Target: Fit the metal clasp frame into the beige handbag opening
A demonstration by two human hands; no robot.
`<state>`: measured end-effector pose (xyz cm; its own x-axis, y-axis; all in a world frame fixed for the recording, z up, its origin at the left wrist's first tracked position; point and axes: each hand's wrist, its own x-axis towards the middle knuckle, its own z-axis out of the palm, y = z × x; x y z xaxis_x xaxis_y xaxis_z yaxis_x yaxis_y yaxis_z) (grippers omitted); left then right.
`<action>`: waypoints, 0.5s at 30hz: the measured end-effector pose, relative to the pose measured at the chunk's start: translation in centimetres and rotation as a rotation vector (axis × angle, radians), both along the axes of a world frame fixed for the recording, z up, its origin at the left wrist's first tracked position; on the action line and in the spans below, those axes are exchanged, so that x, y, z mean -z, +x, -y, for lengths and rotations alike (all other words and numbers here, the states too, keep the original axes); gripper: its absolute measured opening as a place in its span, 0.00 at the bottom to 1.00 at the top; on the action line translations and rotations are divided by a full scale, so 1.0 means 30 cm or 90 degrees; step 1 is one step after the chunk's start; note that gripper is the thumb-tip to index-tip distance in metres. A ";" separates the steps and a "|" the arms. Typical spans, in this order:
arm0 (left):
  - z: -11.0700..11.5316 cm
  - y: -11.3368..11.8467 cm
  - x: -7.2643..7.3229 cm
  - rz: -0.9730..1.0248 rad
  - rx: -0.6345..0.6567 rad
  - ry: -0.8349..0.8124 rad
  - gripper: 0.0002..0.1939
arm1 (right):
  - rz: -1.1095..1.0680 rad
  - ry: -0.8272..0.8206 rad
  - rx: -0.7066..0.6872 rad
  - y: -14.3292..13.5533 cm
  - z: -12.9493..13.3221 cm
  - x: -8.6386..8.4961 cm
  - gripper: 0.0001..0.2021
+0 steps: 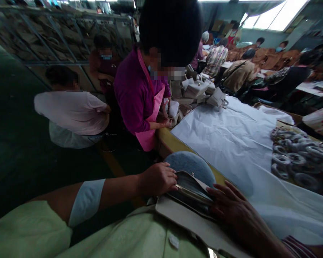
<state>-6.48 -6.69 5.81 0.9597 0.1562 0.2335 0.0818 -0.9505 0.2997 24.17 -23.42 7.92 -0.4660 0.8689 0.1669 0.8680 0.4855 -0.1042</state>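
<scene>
Our left hand (158,178) has its fingers curled in a narrow grip on one end of the open mouth of a pale bag (184,216). Our right hand (235,209) lies at the other end, fingers spread over the edge; we cannot tell whether its thumb pinches underneath. The bag lies at our lap, against our light green clothes (140,233), with its zipper (191,193) showing between our hands and its flap toward us.

Just beyond the bag is a round grey-blue pad (192,163) by the table's yellow edge (180,141); we cannot tell what holds the pad up. A creased white sheet (226,132) covers much of the table, stretching between the pad and a heap of wrapped rings (296,157) on our right. At the far end, pale bags (196,87) are piled, and a co-worker in purple (134,93) bends close to the table's left edge, limiting reach that way.

To our left, dark floor (13,118) runs past a seated person in pale pink (70,111) to a rack (70,32). Farther right, other people sit near brown goods (277,57) below a bright window (274,14).
</scene>
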 end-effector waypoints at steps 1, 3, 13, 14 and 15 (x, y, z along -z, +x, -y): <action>0.000 0.002 -0.006 -0.015 -0.004 -0.009 0.09 | 0.023 0.014 -0.012 0.001 0.003 0.000 0.16; 0.001 0.002 -0.022 -0.046 -0.016 -0.036 0.09 | 0.083 0.032 -0.028 0.003 0.009 -0.004 0.11; 0.000 -0.041 -0.036 0.025 -0.031 -0.130 0.12 | -0.093 -0.124 0.124 0.050 0.049 -0.029 0.11; -0.008 -0.054 -0.031 0.048 -0.040 -0.161 0.12 | -0.140 -0.115 0.152 0.072 0.064 -0.017 0.12; -0.018 -0.069 -0.027 0.075 -0.060 -0.201 0.13 | -0.183 -0.097 0.183 0.096 0.082 -0.001 0.14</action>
